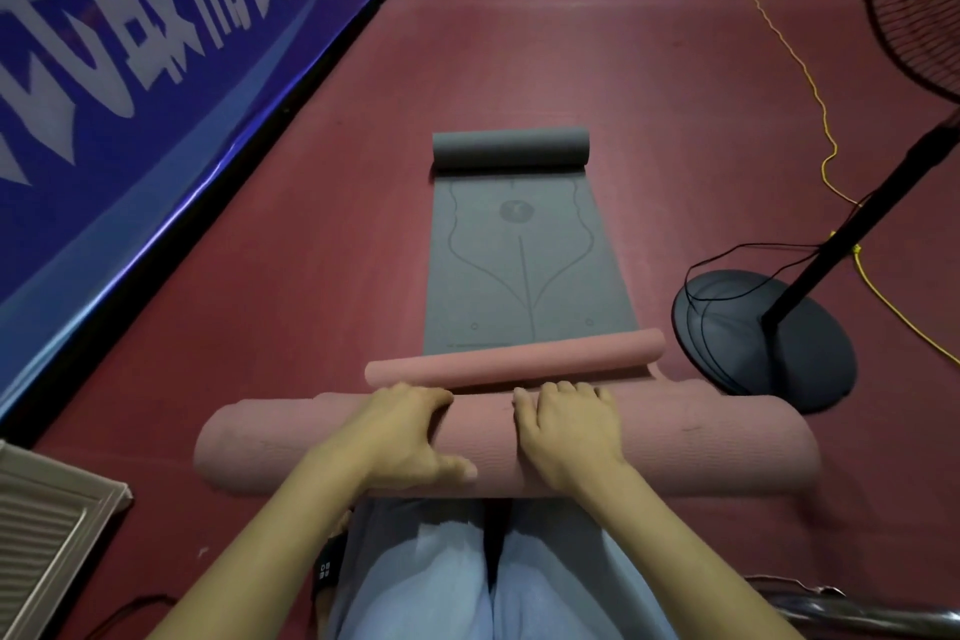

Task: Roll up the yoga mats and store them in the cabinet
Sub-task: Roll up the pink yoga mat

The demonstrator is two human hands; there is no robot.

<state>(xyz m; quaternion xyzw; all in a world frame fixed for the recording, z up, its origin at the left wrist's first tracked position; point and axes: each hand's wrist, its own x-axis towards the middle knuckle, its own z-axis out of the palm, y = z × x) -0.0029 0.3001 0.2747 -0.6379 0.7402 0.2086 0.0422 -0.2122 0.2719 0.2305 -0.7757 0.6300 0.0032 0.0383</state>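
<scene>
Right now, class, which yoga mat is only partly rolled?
The grey yoga mat: rolled at its far end only, the rest flat. Both pink rolls show none.

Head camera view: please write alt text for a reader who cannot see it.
Both hands, left hand and right hand, rest on a thick pink rolled yoga mat lying across the red floor. Just beyond lie a thinner pink roll and a grey yoga mat, flat with its far end rolled; a standing fan's base is on the right.
</scene>
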